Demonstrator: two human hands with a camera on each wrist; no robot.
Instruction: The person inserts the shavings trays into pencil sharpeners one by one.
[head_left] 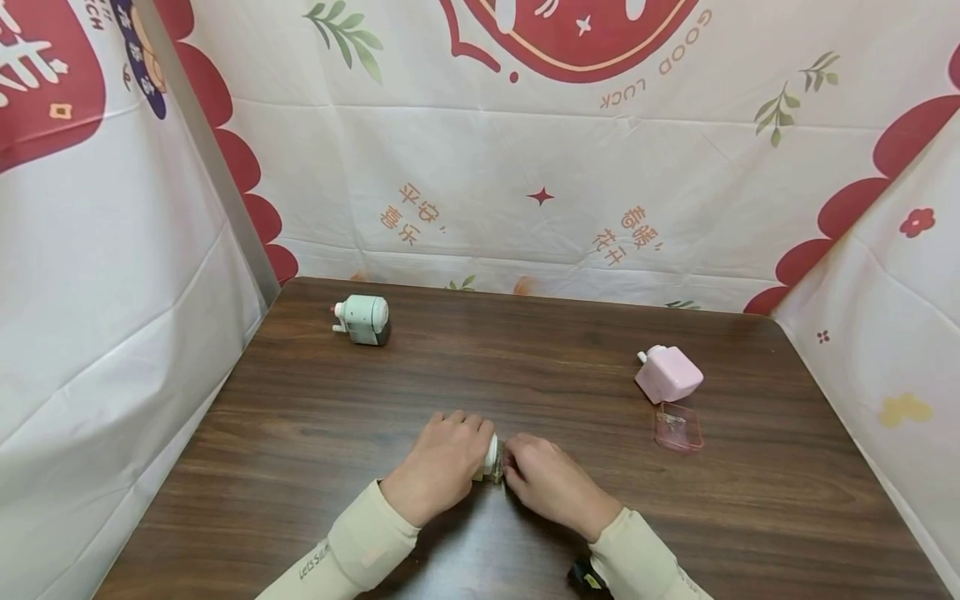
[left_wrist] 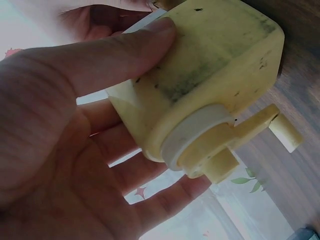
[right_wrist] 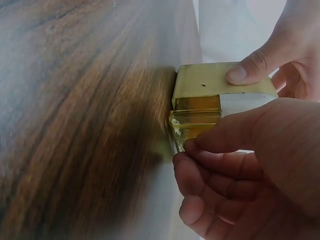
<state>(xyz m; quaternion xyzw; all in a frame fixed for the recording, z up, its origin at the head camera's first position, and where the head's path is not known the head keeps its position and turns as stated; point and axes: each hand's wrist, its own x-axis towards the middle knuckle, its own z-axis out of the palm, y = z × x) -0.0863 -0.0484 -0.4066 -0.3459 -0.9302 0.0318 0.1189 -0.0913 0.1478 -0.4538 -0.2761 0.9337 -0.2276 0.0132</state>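
Left hand (head_left: 442, 462): palm-down, clasping the yellow sharpener (left_wrist: 220, 55).
Right hand (head_left: 553, 483): fingers curled, apparently pinching the see-through drawer (right_wrist: 195, 118).
Yellow sharpener: within the left grip, just beside the right fingertips.

Cream left sleeve (head_left: 375, 533), dark slanted lettering (head_left: 314, 561); matching right sleeve (head_left: 641, 557), black yellow-marked piece (head_left: 582, 575) beside it
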